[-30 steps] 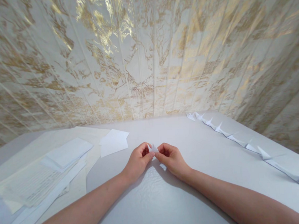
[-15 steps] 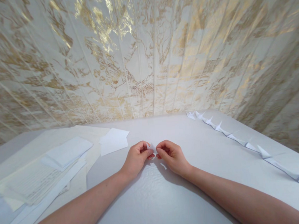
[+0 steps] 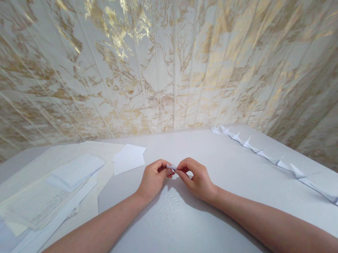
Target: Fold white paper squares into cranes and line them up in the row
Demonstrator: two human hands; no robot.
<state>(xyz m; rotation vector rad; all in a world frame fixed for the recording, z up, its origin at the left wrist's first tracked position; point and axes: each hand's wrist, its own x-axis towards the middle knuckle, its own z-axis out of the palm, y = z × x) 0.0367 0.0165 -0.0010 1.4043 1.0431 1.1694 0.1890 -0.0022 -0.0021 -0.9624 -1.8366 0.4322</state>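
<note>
A small folded piece of white paper is held just above the middle of the table. My left hand pinches its left side between thumb and fingers. From the other side, my right hand grips its right end with thumb and forefinger. Most of the paper is covered by my fingers, so its full shape does not show. Both forearms come in from the lower corners, close over the tabletop.
Along the right edge runs a row of folded white paper figures, resembling origami cranes. At left lie stacked papers, some with writing, on a cream sheet. White sheets lie beyond my left hand. A gold-patterned curtain hangs behind the table.
My right thumb and forefinger have shifted slightly and now pinch the paper's right end. The paper looks lower and flatter between my hands. Everything else stays in place.
</note>
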